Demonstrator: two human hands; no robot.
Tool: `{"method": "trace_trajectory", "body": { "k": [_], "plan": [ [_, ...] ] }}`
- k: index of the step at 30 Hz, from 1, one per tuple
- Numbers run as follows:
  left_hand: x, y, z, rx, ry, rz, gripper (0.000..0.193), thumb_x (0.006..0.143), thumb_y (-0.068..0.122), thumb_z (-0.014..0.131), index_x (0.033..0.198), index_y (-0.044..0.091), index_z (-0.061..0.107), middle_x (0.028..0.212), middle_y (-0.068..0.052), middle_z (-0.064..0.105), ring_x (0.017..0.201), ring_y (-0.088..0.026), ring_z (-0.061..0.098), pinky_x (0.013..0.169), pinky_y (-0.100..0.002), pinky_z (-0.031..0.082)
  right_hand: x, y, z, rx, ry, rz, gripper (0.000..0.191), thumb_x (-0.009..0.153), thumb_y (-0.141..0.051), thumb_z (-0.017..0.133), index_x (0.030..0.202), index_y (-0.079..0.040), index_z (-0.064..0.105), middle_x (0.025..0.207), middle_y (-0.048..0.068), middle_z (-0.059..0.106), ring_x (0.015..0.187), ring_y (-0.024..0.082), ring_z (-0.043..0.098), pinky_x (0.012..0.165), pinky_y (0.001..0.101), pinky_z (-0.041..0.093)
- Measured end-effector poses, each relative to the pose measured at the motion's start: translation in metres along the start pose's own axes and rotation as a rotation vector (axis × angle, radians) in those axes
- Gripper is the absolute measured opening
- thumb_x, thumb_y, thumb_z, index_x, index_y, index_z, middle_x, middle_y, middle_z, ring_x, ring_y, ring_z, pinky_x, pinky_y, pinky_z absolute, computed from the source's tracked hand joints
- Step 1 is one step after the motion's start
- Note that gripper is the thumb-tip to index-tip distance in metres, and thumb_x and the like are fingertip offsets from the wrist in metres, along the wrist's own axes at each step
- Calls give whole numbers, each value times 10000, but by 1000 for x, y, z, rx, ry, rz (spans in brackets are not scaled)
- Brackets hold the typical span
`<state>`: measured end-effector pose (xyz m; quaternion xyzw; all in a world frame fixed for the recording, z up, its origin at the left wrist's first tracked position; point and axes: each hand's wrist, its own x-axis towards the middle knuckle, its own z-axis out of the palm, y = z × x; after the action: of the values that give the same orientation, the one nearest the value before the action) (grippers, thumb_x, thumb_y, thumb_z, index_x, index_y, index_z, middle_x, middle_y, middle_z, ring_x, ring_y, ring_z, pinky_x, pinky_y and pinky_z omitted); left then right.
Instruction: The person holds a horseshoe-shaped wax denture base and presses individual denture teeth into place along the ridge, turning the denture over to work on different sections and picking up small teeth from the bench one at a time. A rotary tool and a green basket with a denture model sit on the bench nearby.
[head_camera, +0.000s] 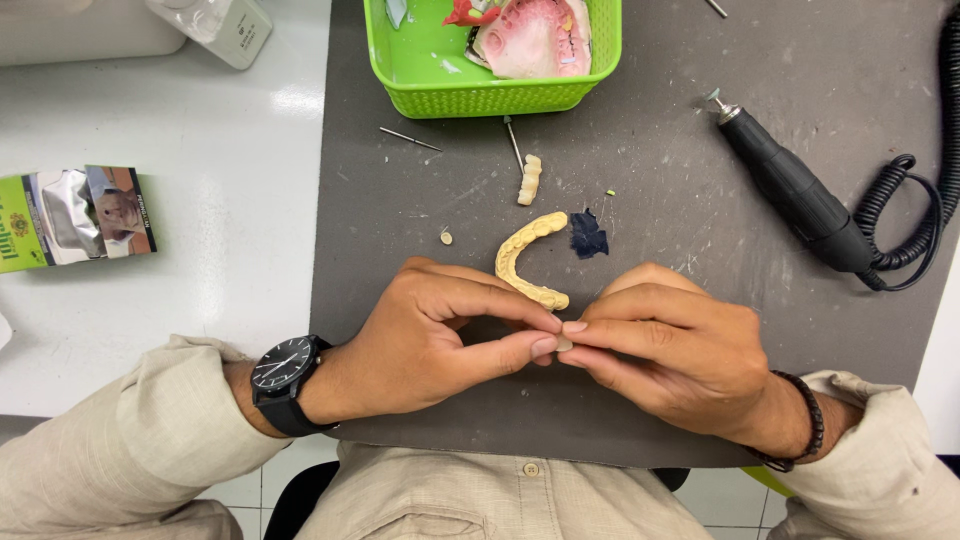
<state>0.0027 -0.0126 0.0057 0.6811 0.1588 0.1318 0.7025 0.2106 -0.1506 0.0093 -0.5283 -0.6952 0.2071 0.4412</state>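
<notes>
My left hand (440, 335) and my right hand (665, 350) meet over the dark grey mat (660, 180), fingertips pinched together on one small pale piece (565, 343) that is mostly hidden. Just beyond my fingers lies a yellowish curved dental arch model (525, 255), touching my left fingers at its near end. A short cream tooth bridge (529, 180) lies further up the mat. A tiny pale tooth piece (446, 237) lies to the left, and a dark blue scrap (588, 236) to the right of the arch.
A green basket (480, 95) holding a pink jaw cast (535, 38) stands at the mat's far edge. A black rotary handpiece (790, 185) with a coiled cord (910, 215) lies at right. Thin metal burs (410, 139) lie near the basket. A green opened packet (70, 215) lies on the white table, left.
</notes>
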Motion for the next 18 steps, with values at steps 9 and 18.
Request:
{"method": "trace_trajectory", "body": {
  "k": [9,18],
  "plan": [
    [0,-2,-1,-10,-20,66,181,933,106,789,1109,64,789,1041,-75,811,902,-118,801,765,-220,641,0,4,-1,33,16,28,267,786,-77,884,989,-3,729,899,103,734,809,203,722,699,305,568],
    [0,0,-1,47,-1,71,144,922,125,795,1052,63,796,1004,-62,815,863,-118,797,729,-231,623,1,3,0,28,1,35,235,805,-71,863,993,-3,739,891,94,737,817,203,717,697,306,562]
  ]
}}
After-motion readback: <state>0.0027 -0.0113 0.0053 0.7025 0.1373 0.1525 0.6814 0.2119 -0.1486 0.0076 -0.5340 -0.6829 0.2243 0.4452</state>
